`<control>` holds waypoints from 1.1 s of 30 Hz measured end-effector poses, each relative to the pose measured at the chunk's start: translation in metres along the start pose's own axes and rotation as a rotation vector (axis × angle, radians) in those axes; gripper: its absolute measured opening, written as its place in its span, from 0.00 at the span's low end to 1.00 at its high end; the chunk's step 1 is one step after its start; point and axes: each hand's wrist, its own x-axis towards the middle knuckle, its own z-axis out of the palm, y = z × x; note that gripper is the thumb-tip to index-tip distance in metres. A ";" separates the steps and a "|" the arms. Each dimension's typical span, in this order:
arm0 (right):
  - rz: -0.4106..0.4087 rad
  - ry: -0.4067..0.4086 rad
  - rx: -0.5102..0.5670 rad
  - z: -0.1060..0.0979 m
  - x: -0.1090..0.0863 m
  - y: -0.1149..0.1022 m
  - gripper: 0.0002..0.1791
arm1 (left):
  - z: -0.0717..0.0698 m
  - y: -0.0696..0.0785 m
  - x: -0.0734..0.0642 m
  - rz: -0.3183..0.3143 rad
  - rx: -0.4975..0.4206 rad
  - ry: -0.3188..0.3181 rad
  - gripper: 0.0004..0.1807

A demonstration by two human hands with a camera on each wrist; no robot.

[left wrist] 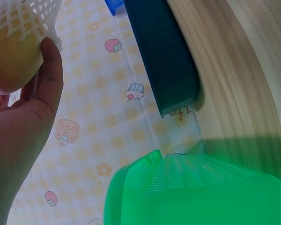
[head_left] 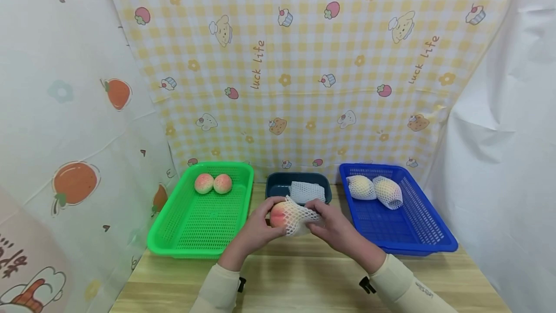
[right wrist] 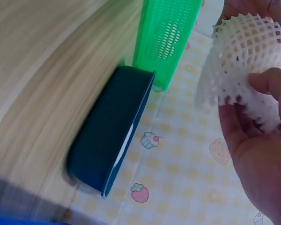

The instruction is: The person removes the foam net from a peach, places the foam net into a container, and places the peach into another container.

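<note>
Held up over the table, a peach [head_left: 277, 215] is partly covered by a white foam net sleeve [head_left: 297, 217]. My left hand [head_left: 259, 228] grips the peach from the left, with a fingertip at the net's edge in the left wrist view. From the other side my right hand [head_left: 333, 226] pinches the loose end of the net between thumb and fingers. The right wrist view shows the net [right wrist: 246, 51] spread over the fruit, its tail bunched in the right hand [right wrist: 264, 154]. The peach's pink end stays bare on the left.
A green basket [head_left: 158, 235] at left holds two bare peaches [head_left: 213, 183]. Behind the hands, a dark teal tray [head_left: 276, 179] contains white foam nets [head_left: 306, 191]. On the right, a blue basket [head_left: 434, 238] has two net-covered peaches [head_left: 374, 190]. A patterned cloth [head_left: 295, 62] hangs behind.
</note>
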 end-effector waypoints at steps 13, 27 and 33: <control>0.104 -0.232 -0.214 -0.012 0.017 0.001 0.20 | -0.008 0.002 -0.001 -0.010 -0.133 0.009 0.36; 0.147 -0.259 -0.345 -0.037 0.070 0.005 0.17 | -0.019 0.001 -0.007 -0.052 -0.131 0.039 0.37; 0.133 -0.256 -0.431 -0.047 0.113 0.016 0.13 | -0.023 0.002 -0.010 -0.047 -0.113 0.046 0.37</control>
